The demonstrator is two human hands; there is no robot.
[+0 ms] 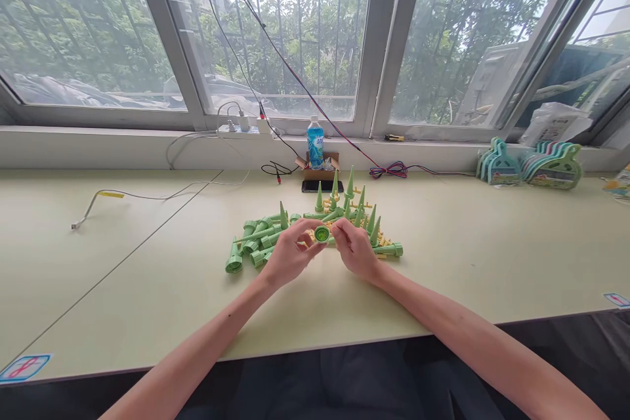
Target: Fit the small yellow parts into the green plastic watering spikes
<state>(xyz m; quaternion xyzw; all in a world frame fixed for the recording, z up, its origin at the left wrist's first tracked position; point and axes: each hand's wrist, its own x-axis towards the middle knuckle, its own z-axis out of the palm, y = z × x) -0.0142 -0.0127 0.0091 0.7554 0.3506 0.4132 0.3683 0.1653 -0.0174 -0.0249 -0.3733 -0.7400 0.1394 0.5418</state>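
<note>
Left hand (290, 251) pinching green tube (321, 234); right hand (353, 248) curled beside it, hold can't be told. Blue bottle (315, 143) near back edge of bench (492, 243) (label (319, 142) too small to read).

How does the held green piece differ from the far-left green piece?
The held green piece is in the left hand; the far-left green piece rests on the table. The held green piece turns its round mouth to the camera; the far-left green piece shows mostly its side. Both are green.
</note>
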